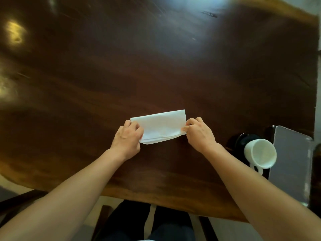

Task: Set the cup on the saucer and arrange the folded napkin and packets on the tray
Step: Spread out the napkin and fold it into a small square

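Observation:
A white napkin (160,126) lies folded into a long rectangle on the dark wooden table, in the middle of the view. My left hand (127,137) pinches its near left corner. My right hand (198,132) pinches its right end. A white cup (261,153) stands at the right on a dark saucer (240,141), its handle toward me. A grey tray (291,160) lies just right of the cup, by the table's right edge. No packets are in view.
The dark wooden table (156,66) spreads far ahead and to the left, with light glare on it. Its near edge runs below my forearms. A chair and my lap show under that edge.

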Demonstrator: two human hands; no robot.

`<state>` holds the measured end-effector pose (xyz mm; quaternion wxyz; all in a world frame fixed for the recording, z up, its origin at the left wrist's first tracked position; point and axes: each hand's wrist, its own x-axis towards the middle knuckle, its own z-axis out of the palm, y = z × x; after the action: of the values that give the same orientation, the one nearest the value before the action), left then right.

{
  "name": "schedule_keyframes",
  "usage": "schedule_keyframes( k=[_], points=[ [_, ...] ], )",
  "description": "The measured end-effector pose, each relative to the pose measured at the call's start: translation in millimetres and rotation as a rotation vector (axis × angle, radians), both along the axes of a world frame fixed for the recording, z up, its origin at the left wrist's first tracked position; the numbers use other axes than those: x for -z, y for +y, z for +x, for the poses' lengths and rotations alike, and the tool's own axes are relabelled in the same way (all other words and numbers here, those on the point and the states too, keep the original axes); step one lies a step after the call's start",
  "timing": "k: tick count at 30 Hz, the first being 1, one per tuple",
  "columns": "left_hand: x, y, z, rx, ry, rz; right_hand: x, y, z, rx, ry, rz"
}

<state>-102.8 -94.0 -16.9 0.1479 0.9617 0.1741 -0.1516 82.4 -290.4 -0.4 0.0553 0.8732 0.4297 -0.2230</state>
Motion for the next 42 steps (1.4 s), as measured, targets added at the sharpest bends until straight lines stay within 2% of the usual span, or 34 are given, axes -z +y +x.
schedule_keyframes(
  k=[3,7,10,13,16,30,42],
  points=[
    [-7,-1,4,-0.006,0.003,0.017,-1,6,4,0.010,-0.022,0.011],
    [-10,-12,21,-0.059,-0.225,-0.040,-3,33,5,0.056,-0.098,0.234],
    [6,-27,32,-0.012,-0.130,0.004,10,51,-13,-0.024,-0.060,0.318],
    [30,-35,31,0.017,-0.076,0.077,37,54,-35,-0.140,-0.006,0.269],
    [46,-38,29,0.026,-0.083,0.120,59,50,-40,-0.133,0.009,0.229],
    [68,-27,32,-0.091,-0.111,0.116,90,51,-8,-0.204,-0.059,0.208],
    [73,-21,21,-0.198,-0.118,0.142,89,22,21,-0.099,-0.100,0.141]
  ],
)
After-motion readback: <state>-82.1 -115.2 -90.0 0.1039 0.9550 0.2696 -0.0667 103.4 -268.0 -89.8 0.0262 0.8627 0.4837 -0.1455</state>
